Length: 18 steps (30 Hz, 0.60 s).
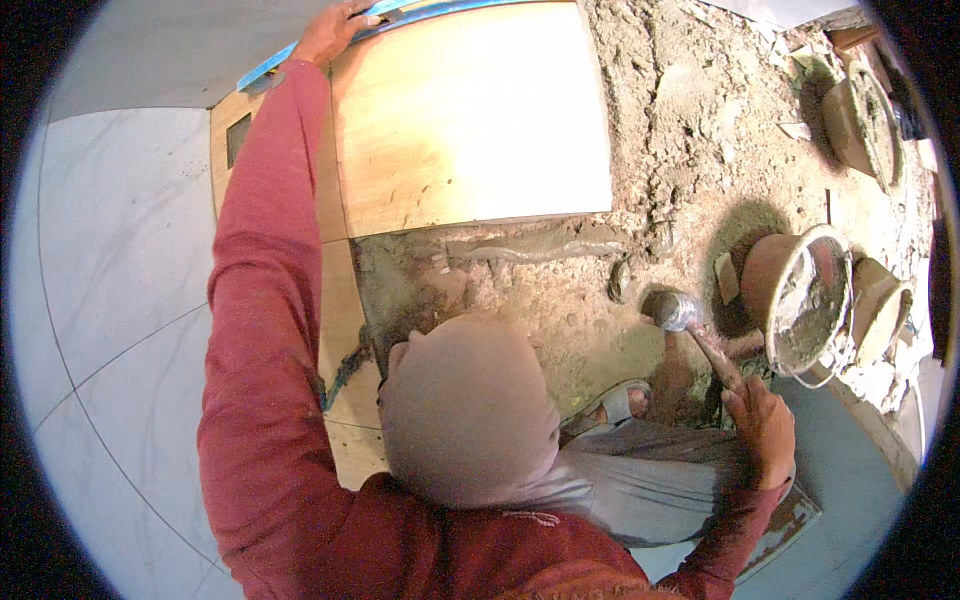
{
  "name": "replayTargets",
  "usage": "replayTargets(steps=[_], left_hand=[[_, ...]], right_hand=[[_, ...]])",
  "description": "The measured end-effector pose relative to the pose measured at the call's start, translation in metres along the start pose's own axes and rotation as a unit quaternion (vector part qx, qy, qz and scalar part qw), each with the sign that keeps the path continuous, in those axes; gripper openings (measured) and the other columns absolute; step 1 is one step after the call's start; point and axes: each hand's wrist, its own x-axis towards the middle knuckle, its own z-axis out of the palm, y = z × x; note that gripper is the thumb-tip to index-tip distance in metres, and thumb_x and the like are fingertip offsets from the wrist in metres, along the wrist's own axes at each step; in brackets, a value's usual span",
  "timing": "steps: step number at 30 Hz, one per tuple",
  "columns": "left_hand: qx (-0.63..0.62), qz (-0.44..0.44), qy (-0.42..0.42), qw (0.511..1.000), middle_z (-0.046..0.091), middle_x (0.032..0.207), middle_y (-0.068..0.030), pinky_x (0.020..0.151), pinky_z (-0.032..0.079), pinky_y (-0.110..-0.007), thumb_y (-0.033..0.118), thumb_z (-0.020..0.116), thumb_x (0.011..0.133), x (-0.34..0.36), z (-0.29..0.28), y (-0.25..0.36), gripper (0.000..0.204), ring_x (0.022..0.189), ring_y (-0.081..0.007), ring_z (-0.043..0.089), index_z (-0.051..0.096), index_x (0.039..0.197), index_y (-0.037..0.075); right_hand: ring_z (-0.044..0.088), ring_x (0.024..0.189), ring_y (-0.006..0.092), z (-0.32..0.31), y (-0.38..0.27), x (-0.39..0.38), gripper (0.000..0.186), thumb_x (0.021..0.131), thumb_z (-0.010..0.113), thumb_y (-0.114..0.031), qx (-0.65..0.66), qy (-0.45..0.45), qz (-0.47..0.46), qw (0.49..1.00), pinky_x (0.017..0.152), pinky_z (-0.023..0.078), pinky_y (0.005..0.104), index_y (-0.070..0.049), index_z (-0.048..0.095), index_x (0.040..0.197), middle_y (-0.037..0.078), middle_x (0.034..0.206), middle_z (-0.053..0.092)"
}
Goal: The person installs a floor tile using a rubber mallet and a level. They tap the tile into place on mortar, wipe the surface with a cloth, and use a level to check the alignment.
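Observation:
At the far left my left hand (332, 34) reaches out and closes its fingers over a long blue spirit level (450, 12). The level lies across the far edge of a wood-look tile (470, 120), whose right part is washed out by glare. My right hand (762, 425) grips the handle of a mallet (705, 345). Its pale, dirty head (675, 311) is over the rough ground, left of a bucket (785, 270) holding wet mortar. My bent knee (470, 410), in pale trousers, fills the middle foreground and hides the ground under it.
Grey mortar (545, 243) lines the tile's near edge. Rough ground (690, 130) stretches to the right. Another mortar bucket (850, 125) stands far right, with a smaller container (885, 310) nearer. White marbled tiles (120, 250) lie on the left. A sandalled foot (625, 400) rests near the mallet.

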Motion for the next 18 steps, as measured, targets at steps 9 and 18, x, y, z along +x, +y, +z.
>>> replayTargets(steps=[9, 18], left_hand=[[-0.013, -0.061, -0.069, 0.996, 0.075, 0.120, -0.0153, 0.107, 0.046, -0.042, 0.036, 0.080, 0.078, 0.008, -0.017, 0.062, 0.053, 0.119, -0.0309, 0.065, 0.076, 0.122, 0.008], [-0.106, -0.143, -0.284, 0.942, 0.075, 0.119, -0.0080, 0.101, 0.047, -0.035, 0.030, 0.086, 0.078, 0.035, -0.059, 0.058, 0.054, 0.111, -0.0230, 0.065, 0.075, 0.126, 0.008]], right_hand=[[0.062, 0.083, 0.0517, -0.011, -0.019, 0.012, 0.029, 0.097, 0.066, -0.032, -0.011, -0.063, 0.072, 0.995, 0.071, 0.047, 0.0570, -0.004, 0.058, 0.099, 0.027, 0.083, 0.066], [0.053, 0.073, 0.0516, 0.001, 0.013, 0.025, 0.029, 0.097, 0.065, -0.025, 0.133, -0.058, 0.000, 0.989, 0.068, 0.045, 0.0519, 0.002, 0.054, 0.095, 0.028, 0.077, 0.059]])
